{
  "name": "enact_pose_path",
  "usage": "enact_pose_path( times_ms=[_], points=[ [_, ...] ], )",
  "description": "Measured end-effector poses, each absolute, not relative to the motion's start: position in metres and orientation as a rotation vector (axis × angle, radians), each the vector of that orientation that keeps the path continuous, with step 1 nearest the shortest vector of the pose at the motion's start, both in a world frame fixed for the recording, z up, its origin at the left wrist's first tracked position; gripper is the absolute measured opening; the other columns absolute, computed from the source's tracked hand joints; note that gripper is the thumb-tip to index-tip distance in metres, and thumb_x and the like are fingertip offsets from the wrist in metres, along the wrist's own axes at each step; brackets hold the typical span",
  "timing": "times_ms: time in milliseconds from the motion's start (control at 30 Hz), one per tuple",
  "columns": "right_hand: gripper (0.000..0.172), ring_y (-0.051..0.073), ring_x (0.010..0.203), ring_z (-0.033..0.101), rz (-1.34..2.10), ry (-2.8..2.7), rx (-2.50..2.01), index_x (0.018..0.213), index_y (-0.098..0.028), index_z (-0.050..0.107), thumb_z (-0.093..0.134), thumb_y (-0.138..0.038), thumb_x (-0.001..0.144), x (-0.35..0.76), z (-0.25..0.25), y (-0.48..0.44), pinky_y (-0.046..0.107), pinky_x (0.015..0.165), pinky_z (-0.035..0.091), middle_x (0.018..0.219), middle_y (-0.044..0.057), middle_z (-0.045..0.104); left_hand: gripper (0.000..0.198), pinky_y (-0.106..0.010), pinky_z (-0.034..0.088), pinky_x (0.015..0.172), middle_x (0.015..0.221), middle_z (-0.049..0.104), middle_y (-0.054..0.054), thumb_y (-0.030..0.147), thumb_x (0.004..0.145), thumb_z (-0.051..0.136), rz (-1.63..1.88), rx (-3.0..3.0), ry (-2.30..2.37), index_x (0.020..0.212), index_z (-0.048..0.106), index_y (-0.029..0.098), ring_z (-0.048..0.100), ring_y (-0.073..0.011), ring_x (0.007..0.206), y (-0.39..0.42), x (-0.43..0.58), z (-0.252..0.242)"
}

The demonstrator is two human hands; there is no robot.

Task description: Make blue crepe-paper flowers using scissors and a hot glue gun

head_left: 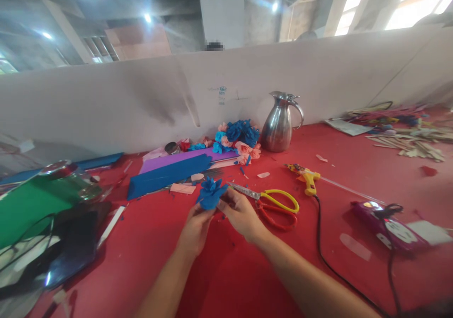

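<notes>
A blue paper flower point(211, 194) with layered petals is held up between both hands above the red table. My left hand point(196, 226) grips it from below on the left, its fingers closed at the base. On the right, my right hand point(241, 213) pinches the flower's edge between thumb and fingers. Just beyond my right hand lie scissors point(278, 202) with one yellow and one red handle. Blue crepe paper point(170, 175) and a pink paper scrap point(183, 188) lie behind the flower. The flower's underside is hidden by the fingers.
Finished paper flowers point(242, 136) are heaped by a steel jug point(279, 124) against the white partition point(141, 96). A yellow glue gun point(308, 179) is corded near a purple power strip point(392, 230). At left are a glass jar point(76, 179), green paper point(31, 209) and a dark bag-like item point(76, 247).
</notes>
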State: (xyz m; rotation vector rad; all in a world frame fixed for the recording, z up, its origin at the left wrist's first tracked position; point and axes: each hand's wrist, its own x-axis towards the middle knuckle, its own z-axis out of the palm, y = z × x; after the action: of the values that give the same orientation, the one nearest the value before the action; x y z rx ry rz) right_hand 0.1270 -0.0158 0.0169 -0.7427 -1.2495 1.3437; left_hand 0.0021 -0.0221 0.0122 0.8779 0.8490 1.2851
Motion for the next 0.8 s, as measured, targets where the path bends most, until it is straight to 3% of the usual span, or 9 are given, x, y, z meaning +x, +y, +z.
enact_pose_path(
  times_ms=[500, 800],
  points=[
    [0.020, 0.017, 0.069, 0.055, 1.352, -1.259, -0.836, 0.072, -0.020, 0.069, 0.063, -0.039, 0.075, 0.129, 0.015, -0.016, 0.029, 0.072, 0.042, 0.069, 0.001, 0.065, 0.024, -0.038, 0.044, 0.093, 0.084, 0.077, -0.005, 0.030, 0.059, 0.080, 1.346, 0.913, 0.936, 0.079, 0.077, 0.017, 0.066, -0.0246, 0.088, -0.022, 0.001, 0.009],
    [0.016, 0.018, 0.074, 0.057, 1.063, -1.408, -0.926, 0.075, -0.019, 0.069, 0.053, -0.020, 0.077, 0.130, 0.008, -0.015, 0.028, 0.073, 0.044, 0.075, 0.003, 0.065, 0.023, -0.032, 0.047, 0.082, 0.079, 0.076, -0.003, 0.031, 0.055, 0.083, 1.338, 0.891, 0.990, 0.075, 0.076, 0.022, 0.065, -0.0207, 0.079, -0.021, 0.000, 0.006]
  ],
)
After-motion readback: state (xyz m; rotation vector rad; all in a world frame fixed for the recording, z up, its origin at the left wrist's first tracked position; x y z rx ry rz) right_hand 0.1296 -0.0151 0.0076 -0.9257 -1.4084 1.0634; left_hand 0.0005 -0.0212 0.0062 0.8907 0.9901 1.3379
